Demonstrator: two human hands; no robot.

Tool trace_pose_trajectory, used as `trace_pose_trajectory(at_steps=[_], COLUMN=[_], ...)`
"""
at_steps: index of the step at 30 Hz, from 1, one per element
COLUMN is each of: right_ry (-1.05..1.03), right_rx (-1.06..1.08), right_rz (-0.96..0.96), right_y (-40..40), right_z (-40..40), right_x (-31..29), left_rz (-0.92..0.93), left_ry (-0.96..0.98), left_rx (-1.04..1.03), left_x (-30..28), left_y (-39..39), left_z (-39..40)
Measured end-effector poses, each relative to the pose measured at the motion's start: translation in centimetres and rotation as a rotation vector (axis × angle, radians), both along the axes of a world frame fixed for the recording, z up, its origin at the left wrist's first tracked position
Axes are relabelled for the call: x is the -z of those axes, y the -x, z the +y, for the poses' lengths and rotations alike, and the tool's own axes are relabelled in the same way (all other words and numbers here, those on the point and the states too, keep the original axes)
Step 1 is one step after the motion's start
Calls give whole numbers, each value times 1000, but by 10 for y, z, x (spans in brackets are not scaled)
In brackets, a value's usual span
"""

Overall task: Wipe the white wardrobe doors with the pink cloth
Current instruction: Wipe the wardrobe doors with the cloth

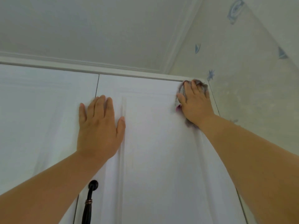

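Right hand grip: the right hand (195, 102) presses the pink cloth (183, 92) flat against the door, fingers spread over it and slightly bent; the cloth is bunched beneath the palm, so only its edges show.
Left hand grip: the left hand (100, 126) holds nothing; it lies flat on the door with fingers straight and together, thumb out to the side.
Forearms: both bare forearms reach up from the lower corners of the view, the left from the bottom left, the right from the bottom right.
Handle: a dark metal door handle (89, 201) sits at the bottom, just under the left forearm, beside the gap between the two doors.
Right wardrobe door: the white right door (158, 151) has a raised rectangular panel frame; the left hand rests on its left edge, over the frame line.
Left wardrobe door: the white left door (40, 102) fills the left side, closed against the right door along a thin dark gap.
Cloth position: the cloth is at the top right corner of the right door, touching it; it looks greyish with a pink patch at its lower left edge.
Wall: pale wallpaper (242, 78) with small blue motifs runs beside the wardrobe on the right.
Ceiling: a white ceiling (97, 29) with moulding sits above the wardrobe top.
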State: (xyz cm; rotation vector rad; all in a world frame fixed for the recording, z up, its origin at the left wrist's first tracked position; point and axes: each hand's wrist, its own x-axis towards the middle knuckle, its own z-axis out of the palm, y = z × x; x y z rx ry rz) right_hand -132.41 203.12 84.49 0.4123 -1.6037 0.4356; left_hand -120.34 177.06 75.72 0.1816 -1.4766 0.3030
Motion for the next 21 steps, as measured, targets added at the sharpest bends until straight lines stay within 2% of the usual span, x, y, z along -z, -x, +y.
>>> trace_pose_trajectory(at_steps=[3,5,7,11,13,15,18,21], right_ry=[8,-63,-178,-285,-298,-287,-410,-480], right_rx=[-82,-101,-143,-137,-114,-190,-200,-180], right_rz=[21,65,136,78,93,142,156,200], right_y=[-11,-28,-51,-85,-86,-84,-81,-75], right_z=[-15,-44,-89,-160,-167,-164,-151,-131], right_x=[28,37,42,58,74,106,183,216], left_rz=[-5,-2,-3,-19,-87,-125,-164,-211], left_ry=[14,27,37,-16,-10,10,-3,-68], left_rx=[8,55,150,405,404,363,310,309], left_x=[0,-1,-1,-6,-4,-1,27,52], left_y=[1,1,1,-9,-22,-31,-36,-35], left_z=[-1,-2,-2,0,-4,-9,-7,3])
